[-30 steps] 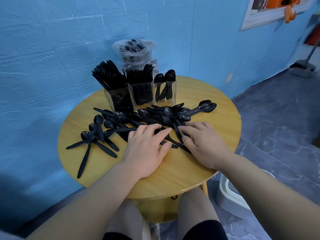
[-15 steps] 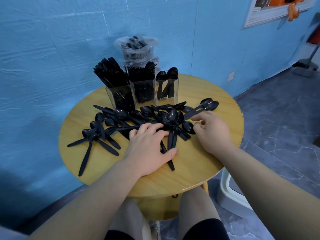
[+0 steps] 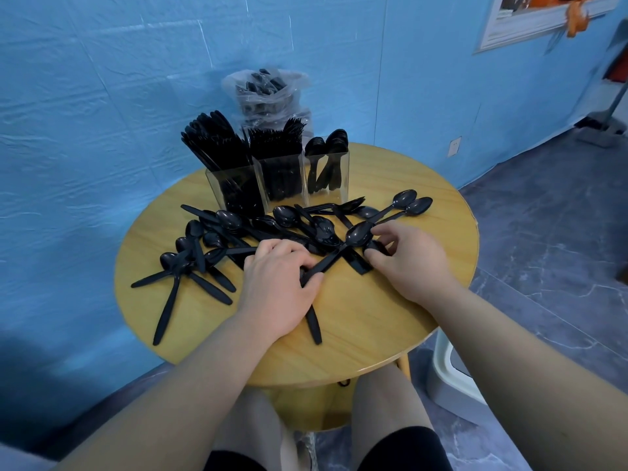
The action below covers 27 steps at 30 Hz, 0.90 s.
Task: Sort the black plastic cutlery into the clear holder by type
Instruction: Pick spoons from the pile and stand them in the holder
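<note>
The head camera shows a round wooden table (image 3: 356, 334) with loose black spoons (image 3: 217, 246) scattered over its middle and left part. The left hand (image 3: 277, 288) lies palm down and pinches the handle of one spoon (image 3: 343, 248). The right hand (image 3: 413, 263) pinches near the bowl of that same spoon. The clear holder (image 3: 278, 180) stands at the far side: knives left, forks middle, spoons right.

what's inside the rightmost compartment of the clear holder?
The rightmost compartment of the clear holder holds a few black spoons standing bowls up, with space to spare. The handles show through the wall; their lowest tips at the bottom are hard to make out.
</note>
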Each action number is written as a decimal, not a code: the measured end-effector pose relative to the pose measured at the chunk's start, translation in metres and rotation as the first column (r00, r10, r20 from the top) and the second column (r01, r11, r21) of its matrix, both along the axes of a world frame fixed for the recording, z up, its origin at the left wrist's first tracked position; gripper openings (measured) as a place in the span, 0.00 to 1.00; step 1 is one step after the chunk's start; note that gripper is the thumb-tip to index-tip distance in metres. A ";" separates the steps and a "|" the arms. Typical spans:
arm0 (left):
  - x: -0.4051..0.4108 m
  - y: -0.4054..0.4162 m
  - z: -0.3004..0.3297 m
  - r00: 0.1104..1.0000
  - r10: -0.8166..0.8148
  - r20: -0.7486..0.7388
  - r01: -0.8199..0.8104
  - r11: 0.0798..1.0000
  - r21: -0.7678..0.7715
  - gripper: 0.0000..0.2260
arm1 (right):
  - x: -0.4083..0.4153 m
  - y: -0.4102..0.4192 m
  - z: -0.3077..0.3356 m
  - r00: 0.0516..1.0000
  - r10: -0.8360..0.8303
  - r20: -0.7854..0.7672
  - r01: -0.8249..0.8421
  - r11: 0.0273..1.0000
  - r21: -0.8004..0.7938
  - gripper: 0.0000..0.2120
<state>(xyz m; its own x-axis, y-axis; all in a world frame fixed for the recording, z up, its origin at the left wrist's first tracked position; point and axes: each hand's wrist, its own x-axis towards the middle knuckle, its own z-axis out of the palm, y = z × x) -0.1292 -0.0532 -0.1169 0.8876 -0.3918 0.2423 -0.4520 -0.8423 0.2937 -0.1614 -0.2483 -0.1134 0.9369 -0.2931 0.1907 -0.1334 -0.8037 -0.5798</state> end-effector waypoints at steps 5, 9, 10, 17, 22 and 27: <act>0.001 -0.001 0.001 1.000 0.024 -0.010 -0.024 1.000 -0.019 0.14 | -0.002 -0.001 0.002 1.000 -0.005 0.028 0.004 0.999 0.053 0.17; 0.000 -0.003 0.000 1.000 -0.018 0.008 0.017 0.998 0.058 0.17 | -0.003 -0.003 0.001 0.996 -0.044 0.077 0.031 0.987 0.157 0.13; 0.001 -0.003 0.000 1.000 -0.015 0.008 0.014 0.999 0.049 0.15 | -0.004 -0.004 0.002 0.990 -0.075 0.117 0.049 0.977 0.209 0.12; 0.001 -0.003 0.001 0.999 0.025 -0.023 -0.026 1.000 -0.016 0.12 | -0.008 -0.010 0.005 0.958 -0.205 0.200 0.096 0.887 0.451 0.16; 0.000 -0.003 0.002 1.000 0.015 -0.013 -0.015 1.000 -0.024 0.09 | -0.007 -0.010 0.005 0.953 -0.233 0.191 0.133 0.895 0.425 0.06; 0.000 -0.003 0.001 0.999 -0.038 -0.032 0.038 0.999 0.009 0.08 | -0.004 -0.008 0.003 0.957 -0.234 0.171 0.155 0.912 0.380 0.04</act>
<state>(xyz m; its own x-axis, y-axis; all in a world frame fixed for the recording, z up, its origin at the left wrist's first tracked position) -0.1288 -0.0565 -0.1154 0.8793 -0.4273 0.2104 -0.4741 -0.8276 0.3005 -0.1659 -0.2561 -0.1108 0.8049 -0.5503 0.2220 -0.1106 -0.5066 -0.8550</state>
